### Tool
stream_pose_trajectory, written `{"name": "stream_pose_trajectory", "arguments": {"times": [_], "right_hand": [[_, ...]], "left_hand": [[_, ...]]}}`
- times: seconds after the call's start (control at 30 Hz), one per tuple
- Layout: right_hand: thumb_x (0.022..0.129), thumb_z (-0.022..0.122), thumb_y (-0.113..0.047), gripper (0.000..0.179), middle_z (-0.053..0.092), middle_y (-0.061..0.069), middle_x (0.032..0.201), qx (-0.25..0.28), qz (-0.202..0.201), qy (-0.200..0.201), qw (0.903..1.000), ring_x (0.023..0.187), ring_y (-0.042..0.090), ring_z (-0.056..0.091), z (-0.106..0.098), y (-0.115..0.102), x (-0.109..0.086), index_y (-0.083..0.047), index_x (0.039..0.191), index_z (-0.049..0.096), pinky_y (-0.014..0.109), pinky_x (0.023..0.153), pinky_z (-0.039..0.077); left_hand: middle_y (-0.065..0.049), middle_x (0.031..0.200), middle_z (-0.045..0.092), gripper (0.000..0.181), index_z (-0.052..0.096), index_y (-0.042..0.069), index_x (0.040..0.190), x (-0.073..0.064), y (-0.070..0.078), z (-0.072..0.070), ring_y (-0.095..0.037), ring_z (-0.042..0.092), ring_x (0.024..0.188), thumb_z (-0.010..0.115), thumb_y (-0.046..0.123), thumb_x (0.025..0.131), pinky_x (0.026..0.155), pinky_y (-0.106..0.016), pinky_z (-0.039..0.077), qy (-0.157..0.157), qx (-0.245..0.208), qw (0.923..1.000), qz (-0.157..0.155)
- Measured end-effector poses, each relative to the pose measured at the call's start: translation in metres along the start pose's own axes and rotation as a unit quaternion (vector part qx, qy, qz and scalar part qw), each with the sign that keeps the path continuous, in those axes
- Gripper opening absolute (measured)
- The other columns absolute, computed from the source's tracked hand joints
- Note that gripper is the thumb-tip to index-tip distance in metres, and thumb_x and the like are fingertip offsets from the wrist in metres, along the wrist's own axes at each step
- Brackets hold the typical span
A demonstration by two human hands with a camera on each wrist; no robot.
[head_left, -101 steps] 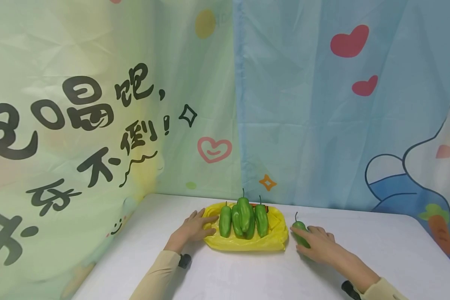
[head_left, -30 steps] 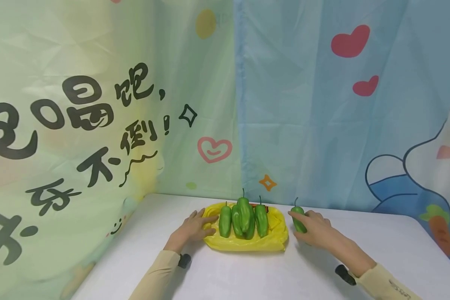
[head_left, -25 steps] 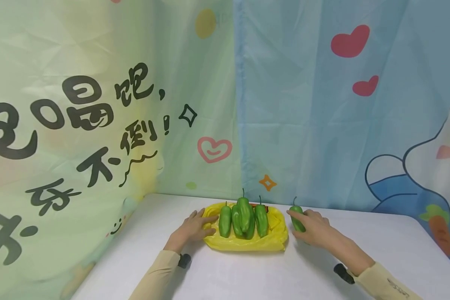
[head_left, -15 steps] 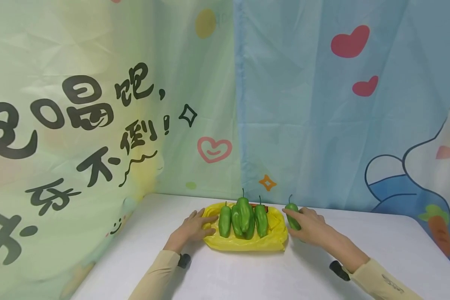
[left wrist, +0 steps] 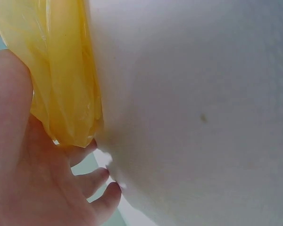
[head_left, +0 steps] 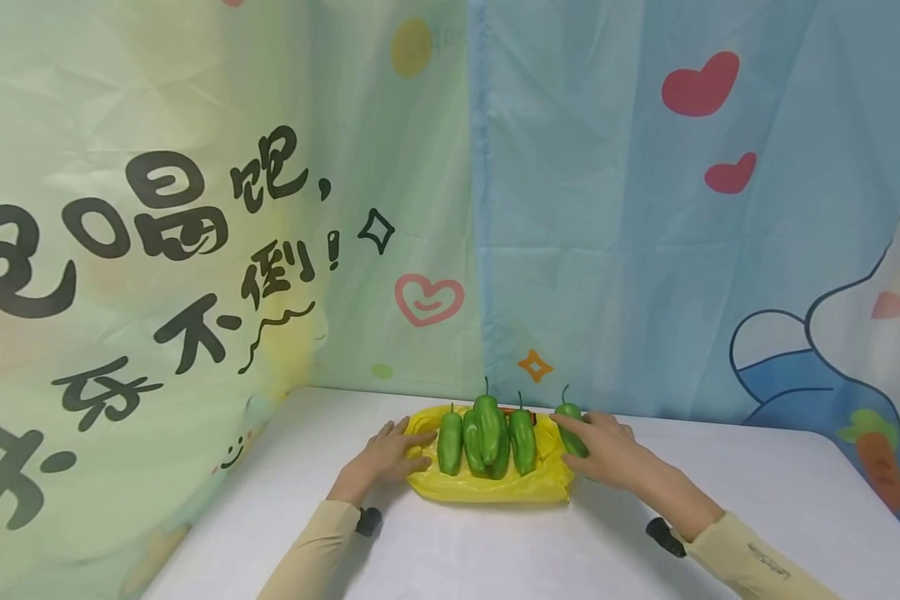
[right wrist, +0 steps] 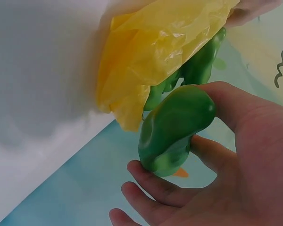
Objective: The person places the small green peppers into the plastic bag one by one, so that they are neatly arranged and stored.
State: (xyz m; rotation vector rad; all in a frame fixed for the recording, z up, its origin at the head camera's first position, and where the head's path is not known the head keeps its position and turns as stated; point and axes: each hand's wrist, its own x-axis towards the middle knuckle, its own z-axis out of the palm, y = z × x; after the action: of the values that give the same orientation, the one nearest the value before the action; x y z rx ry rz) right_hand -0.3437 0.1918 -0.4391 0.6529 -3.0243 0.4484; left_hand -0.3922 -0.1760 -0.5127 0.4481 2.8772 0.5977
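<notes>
A yellow plastic bag point(head_left: 487, 490) lies spread open on the table, with several green peppers point(head_left: 487, 429) heaped in it, stems pointing to the back. At its left edge, my left hand point(head_left: 385, 454) holds the rim; in the left wrist view the bag's side point(left wrist: 68, 70) runs between thumb and fingers point(left wrist: 92, 181). My right hand point(head_left: 607, 450) pinches one more green pepper point(head_left: 570, 427) between thumb and fingers at the bag's right edge. Seen from the right wrist, this held pepper point(right wrist: 174, 122) hangs beside the yellow plastic, its stem end hidden.
The white table point(head_left: 450, 550) reaches back to a printed curtain point(head_left: 570, 208) with hearts and black lettering. Dark wrist cameras sit under both wrists point(head_left: 665, 537). A small dark speck point(left wrist: 203, 117) marks the table near the left hand.
My right hand has carried the pepper forward and then left, from the table right of the bag to the bag's right edge. The left hand and the heaped peppers have stayed put.
</notes>
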Motion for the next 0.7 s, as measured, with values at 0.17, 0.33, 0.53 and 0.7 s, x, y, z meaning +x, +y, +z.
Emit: {"name": "stream_pose_trajectory", "arguments": {"times": [0.17, 0.33, 0.53, 0.7], "right_hand": [[0.09, 0.072, -0.027, 0.063, 0.056, 0.029, 0.132, 0.008, 0.0, -0.004, 1.0, 0.12, 0.048, 0.053, 0.001, -0.005, 0.002, -0.014, 0.148, 0.05, 0.064, 0.083, 0.047], [0.09, 0.073, -0.027, 0.063, 0.058, 0.028, 0.13, 0.011, -0.001, -0.002, 0.9999, 0.119, 0.046, 0.054, 0.003, -0.008, 0.005, -0.014, 0.147, 0.051, 0.063, 0.083, 0.048], [0.09, 0.072, -0.027, 0.063, 0.058, 0.031, 0.132, 0.013, 0.002, -0.002, 0.9999, 0.123, 0.049, 0.052, 0.007, -0.01, 0.01, -0.014, 0.147, 0.051, 0.069, 0.089, 0.046], [0.092, 0.07, -0.028, 0.063, 0.053, 0.033, 0.138, 0.026, 0.016, -0.013, 0.9994, 0.127, 0.052, 0.048, 0.009, -0.013, 0.015, -0.013, 0.149, 0.048, 0.074, 0.096, 0.042]], "left_hand": [[-0.023, 0.164, 0.025, 0.051, 0.053, 0.027, 0.147, 0.0, 0.0, 0.0, -0.053, 0.017, 0.15, 0.059, 0.042, 0.099, 0.12, -0.07, 0.019, -0.002, -0.002, 1.0, -0.003], [-0.023, 0.164, 0.025, 0.051, 0.053, 0.027, 0.147, 0.0, 0.0, 0.0, -0.053, 0.017, 0.15, 0.059, 0.042, 0.098, 0.12, -0.07, 0.019, -0.002, -0.004, 1.0, -0.004], [-0.023, 0.164, 0.024, 0.051, 0.052, 0.028, 0.147, 0.001, -0.001, 0.001, -0.053, 0.017, 0.151, 0.059, 0.042, 0.099, 0.12, -0.069, 0.018, -0.003, -0.002, 1.0, -0.004], [-0.022, 0.165, 0.023, 0.051, 0.052, 0.029, 0.148, 0.001, -0.001, 0.001, -0.052, 0.016, 0.151, 0.058, 0.043, 0.099, 0.121, -0.068, 0.017, -0.004, -0.003, 1.0, -0.008]]}}
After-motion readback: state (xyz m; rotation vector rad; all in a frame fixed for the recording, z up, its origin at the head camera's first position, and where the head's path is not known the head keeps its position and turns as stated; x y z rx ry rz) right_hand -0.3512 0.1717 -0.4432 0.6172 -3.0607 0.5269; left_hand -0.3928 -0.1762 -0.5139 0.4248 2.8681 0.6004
